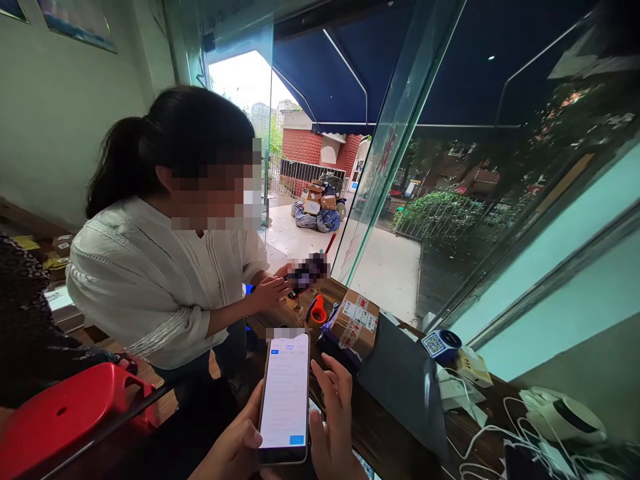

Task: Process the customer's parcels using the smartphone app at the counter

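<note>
Hard-to-see stuff first: the left grip (235, 447) is cut off by the bottom edge, so only the thumb side and knuckles show. The right grip (333, 420) loses its wrist the same way. A strip along the top of the phone (284, 400) is smeared out, and the text on its screen is too small to read. Across the table (385, 433), at 12 o'clock from the phone, a second person's hand (270, 291) holds something dark (307, 270) that's blurred over, so I can't say what it is. The glass wall at 2 o'clock is all reflections.

The phone is a slim slab held upright at 6 o'clock in the view. Its screen is lit, mostly white, with a blue header bit at the top left and a small blue button at the bottom right. The left grip is wrapped around its lower left edge and carries it. The right grip is loose, fingers spread and curled. Its thumb is right at the phone's right edge, but I can't tell if it touches.

At 1 o'clock from the phone sits a cardboard parcel (356, 323) with a white label, and an orange thing (317, 311) is just beside it. At 3 o'clock there's a dark panel (403, 383), then a tangle of white cables (500, 433).
</note>
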Demonstrator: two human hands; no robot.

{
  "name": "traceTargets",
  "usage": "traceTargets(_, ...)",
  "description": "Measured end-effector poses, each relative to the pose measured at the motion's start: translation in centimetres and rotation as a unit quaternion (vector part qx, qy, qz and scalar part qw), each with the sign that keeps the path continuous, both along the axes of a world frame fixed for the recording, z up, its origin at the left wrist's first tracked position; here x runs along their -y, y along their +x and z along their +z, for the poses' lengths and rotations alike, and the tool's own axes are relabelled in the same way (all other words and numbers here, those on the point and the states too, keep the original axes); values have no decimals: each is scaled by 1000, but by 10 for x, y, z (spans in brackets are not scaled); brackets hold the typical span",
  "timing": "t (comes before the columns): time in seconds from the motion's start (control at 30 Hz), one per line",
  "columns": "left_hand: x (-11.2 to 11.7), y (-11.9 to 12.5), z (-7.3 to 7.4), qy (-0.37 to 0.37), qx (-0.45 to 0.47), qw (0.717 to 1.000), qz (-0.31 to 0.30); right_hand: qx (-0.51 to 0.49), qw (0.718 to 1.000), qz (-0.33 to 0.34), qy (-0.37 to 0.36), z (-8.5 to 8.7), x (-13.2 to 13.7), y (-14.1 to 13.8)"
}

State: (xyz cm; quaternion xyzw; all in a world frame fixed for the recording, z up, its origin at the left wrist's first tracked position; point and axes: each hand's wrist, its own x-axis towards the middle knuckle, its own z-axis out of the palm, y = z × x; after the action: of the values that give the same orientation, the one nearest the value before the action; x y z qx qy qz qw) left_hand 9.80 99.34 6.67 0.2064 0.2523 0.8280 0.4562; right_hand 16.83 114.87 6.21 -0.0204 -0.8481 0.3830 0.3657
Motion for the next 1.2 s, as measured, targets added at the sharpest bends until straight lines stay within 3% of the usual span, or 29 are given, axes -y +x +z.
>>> traceTargets(0.23, 1, 4, -4, 14, 0, 1000, -5, -6, 996, -2, 90, 13, -7, 0)
traceTargets(0.47, 1, 2, -15, 26, -15, 1000, -5, -44, 990, -24, 135, 0, -9, 5)
traceTargets(0.57, 1, 2, -15, 29, -10, 999, -32, -43, 989, -25, 138, -3, -9, 6)
traceTargets(0.97, -1, 7, -21, 11, 1, 1000, -2, -61, 990, -26, 124, 3, -5, 6)
traceTargets(1.1, 0, 9, -14, -4, -4, 1000, -4, -73, 996, -12, 46, -4, -4, 4)
traceTargets(1.2, 0, 8, -11, 5, -4, 1000, -4, -16, 988, 17, -154, 0, -1, -3)
